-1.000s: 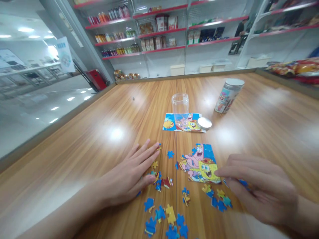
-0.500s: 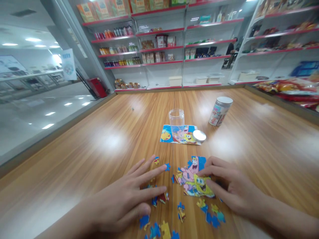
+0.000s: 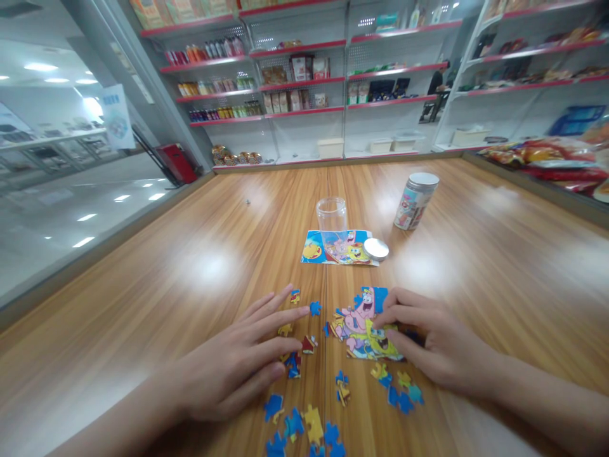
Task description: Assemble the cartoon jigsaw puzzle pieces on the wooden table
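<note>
My left hand (image 3: 242,355) lies with fingers spread over several loose jigsaw pieces; its index fingertip is beside a blue piece (image 3: 315,308), and a dark red piece (image 3: 309,344) sits just off its middle fingers. My right hand (image 3: 435,333) is curled at the right side of a partly joined jigsaw puzzle (image 3: 354,327) showing a pink starfish and a yellow sponge character. Its thumb and fingertips press on the yellow character, covering part of the right edge. Below the puzzle lie yellow and blue pieces (image 3: 404,401), and more pieces (image 3: 313,424) are spread near me.
Beyond the puzzle, a clear jar (image 3: 332,219) stands on a printed picture sheet (image 3: 311,247), with a silver lid (image 3: 376,249) on its right corner. A printed can (image 3: 415,202) stands farther right. Shelves of goods (image 3: 304,111) line the table's far side.
My left hand has drawn back slightly to the left, uncovering more of the dark red piece. My right hand stays at the joined puzzle. The view has shifted a little.
</note>
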A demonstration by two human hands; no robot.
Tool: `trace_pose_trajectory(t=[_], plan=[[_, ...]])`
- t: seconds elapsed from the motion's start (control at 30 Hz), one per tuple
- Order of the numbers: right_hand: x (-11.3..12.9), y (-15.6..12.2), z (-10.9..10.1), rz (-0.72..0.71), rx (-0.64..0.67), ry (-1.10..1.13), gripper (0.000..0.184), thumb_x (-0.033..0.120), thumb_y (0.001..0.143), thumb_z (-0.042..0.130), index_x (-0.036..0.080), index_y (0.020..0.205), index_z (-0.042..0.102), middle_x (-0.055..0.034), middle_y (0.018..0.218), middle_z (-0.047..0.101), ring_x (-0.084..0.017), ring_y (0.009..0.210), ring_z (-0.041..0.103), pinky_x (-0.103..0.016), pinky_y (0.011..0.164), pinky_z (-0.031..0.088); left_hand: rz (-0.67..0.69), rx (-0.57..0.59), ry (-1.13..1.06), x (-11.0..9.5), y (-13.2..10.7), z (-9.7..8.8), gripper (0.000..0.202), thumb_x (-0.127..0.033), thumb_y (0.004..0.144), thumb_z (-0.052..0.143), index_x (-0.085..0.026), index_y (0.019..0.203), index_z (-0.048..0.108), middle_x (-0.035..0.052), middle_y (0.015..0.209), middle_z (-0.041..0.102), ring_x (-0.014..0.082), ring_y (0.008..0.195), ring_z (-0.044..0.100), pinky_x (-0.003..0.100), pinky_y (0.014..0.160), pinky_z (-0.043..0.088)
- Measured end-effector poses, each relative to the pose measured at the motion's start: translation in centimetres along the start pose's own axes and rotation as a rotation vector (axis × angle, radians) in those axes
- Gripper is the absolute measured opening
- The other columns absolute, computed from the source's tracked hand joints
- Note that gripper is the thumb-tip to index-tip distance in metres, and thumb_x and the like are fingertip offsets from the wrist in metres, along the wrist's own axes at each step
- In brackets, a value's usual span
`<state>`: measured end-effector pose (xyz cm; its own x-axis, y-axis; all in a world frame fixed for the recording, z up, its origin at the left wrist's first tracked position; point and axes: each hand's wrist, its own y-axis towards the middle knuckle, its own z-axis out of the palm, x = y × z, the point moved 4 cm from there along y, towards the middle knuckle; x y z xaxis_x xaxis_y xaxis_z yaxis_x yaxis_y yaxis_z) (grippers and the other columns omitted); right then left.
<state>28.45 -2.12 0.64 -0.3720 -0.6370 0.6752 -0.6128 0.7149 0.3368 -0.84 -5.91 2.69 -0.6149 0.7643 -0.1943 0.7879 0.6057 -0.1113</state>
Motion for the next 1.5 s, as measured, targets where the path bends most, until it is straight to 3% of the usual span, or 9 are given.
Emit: trace_pose_trajectory(t=[0.17, 0.43, 0.7, 0.93, 1.5], plan=[[-0.3, -0.1, 0.1, -0.008, 0.026, -0.009, 0.019, 0.007, 0.087, 0.057, 0.018, 0.096, 0.069, -0.0067, 0.093, 0.062, -0.016, 0.081, 0.06, -0.028, 0.067, 0.048, 0.023, -0.003, -0.001, -0.2, 0.1, -0.4, 0.037, -0.026, 0.097, 0.05, -0.03, 0.134, 0.057, -0.0022, 0.166, 0.017, 0.0328, 0.155, -0.001, 0.06, 0.125, 0.02], [-0.6, -0.2, 0.3, 0.054, 0.056, 0.006, 0.019, 0.009, 0.087, 0.057, 0.019, 0.097, 0.07, -0.006, 0.093, 0.06, -0.016, 0.08, 0.058, -0.029, 0.067, 0.045, 0.089, -0.136, 0.001, 0.8, -0.4, 0.2, 0.049, -0.022, 0.094, 0.056, -0.025, 0.142, 0.046, 0.0046, 0.165, 0.02, 0.0338, 0.154, 0.005, 0.061, 0.123, 0.026], [-0.4, -0.2, 0.2, 0.06, 0.053, 0.018, 0.017, 0.01, 0.089, 0.056, 0.019, 0.095, 0.068, -0.005, 0.091, 0.059, -0.015, 0.079, 0.056, -0.028, 0.066, 0.042, 0.011, -0.151, 0.041, 1.6, -0.6, 0.8, 0.02, -0.02, 0.096, 0.052, -0.021, 0.114, 0.06, 0.0033, 0.165, 0.018, 0.0343, 0.155, 0.003, 0.061, 0.123, 0.024], [-0.6, -0.2, 0.3, 0.062, 0.057, 0.01, 0.017, 0.011, 0.09, 0.056, 0.02, 0.097, 0.069, -0.0054, 0.093, 0.059, -0.015, 0.08, 0.057, -0.028, 0.066, 0.043, -0.024, -0.12, 0.014, 1.8, -0.6, 0.7, 0.017, -0.021, 0.096, 0.052, -0.02, 0.111, 0.06, 0.004, 0.164, 0.02, 0.0343, 0.155, 0.001, 0.061, 0.123, 0.025], [-1.3, -0.5, 0.5, 0.091, 0.093, -0.01, 0.018, 0.014, 0.094, 0.054, 0.023, 0.099, 0.069, -0.0053, 0.096, 0.059, -0.017, 0.086, 0.058, -0.031, 0.071, 0.045, -0.022, -0.179, 0.002, 1.7, 0.0, 0.8, 0.009, -0.022, 0.099, 0.051, -0.018, 0.099, 0.059, 0.0068, 0.16, 0.031, 0.031, 0.155, 0.007, 0.057, 0.124, 0.027]])
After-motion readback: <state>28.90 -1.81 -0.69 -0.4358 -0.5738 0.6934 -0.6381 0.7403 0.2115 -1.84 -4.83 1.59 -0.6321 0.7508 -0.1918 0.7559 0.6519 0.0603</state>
